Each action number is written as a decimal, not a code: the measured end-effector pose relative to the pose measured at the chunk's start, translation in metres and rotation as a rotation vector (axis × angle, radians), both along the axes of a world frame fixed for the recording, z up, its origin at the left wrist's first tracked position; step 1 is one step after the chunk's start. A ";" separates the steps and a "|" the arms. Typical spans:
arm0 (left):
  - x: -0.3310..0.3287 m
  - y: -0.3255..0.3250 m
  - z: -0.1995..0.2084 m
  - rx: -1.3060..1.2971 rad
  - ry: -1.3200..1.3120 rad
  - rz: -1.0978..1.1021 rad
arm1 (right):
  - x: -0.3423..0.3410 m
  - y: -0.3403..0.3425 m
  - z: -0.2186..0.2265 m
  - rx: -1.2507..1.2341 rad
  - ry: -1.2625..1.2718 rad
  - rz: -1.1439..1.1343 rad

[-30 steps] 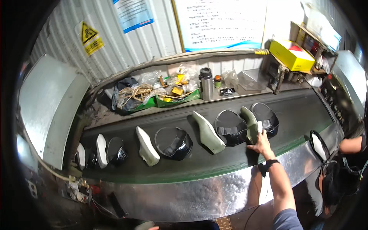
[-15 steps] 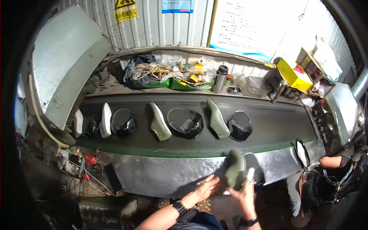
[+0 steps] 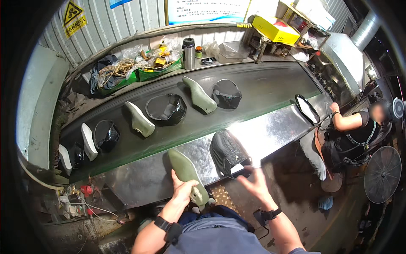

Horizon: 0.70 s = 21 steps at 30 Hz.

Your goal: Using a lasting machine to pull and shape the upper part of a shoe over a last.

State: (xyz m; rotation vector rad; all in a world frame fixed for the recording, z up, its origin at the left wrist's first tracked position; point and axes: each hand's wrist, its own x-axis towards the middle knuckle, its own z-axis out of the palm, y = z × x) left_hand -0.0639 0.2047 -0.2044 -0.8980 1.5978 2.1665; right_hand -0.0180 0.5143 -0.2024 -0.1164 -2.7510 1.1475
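My left hand is closed round the heel end of an olive-green shoe last, which points away from me over the metal ledge. My right hand has its thumb and fingers apart, close to the near end of a black shoe upper lying on the ledge. Its fingertips are slightly blurred, and whether they touch the upper is hard to see.
On the dark conveyor belt, pale green lasts alternate with black uppers. A black-and-white shoe piece lies at the ledge's right end. Beside it sits another person, near a round fan.
The last has passed from my right hand to my left and moved left. My right hand has come to the black upper. The whole view has swung to the right.
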 end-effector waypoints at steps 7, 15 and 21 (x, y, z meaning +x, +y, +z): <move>-0.004 0.025 -0.032 -0.376 0.041 0.229 | -0.012 -0.017 0.018 0.495 -0.178 0.290; -0.054 -0.071 0.024 0.490 -0.126 -0.117 | 0.050 -0.080 0.059 0.191 0.036 0.703; -0.077 -0.077 -0.016 -0.480 0.119 -0.160 | 0.056 -0.110 0.006 0.228 0.194 0.790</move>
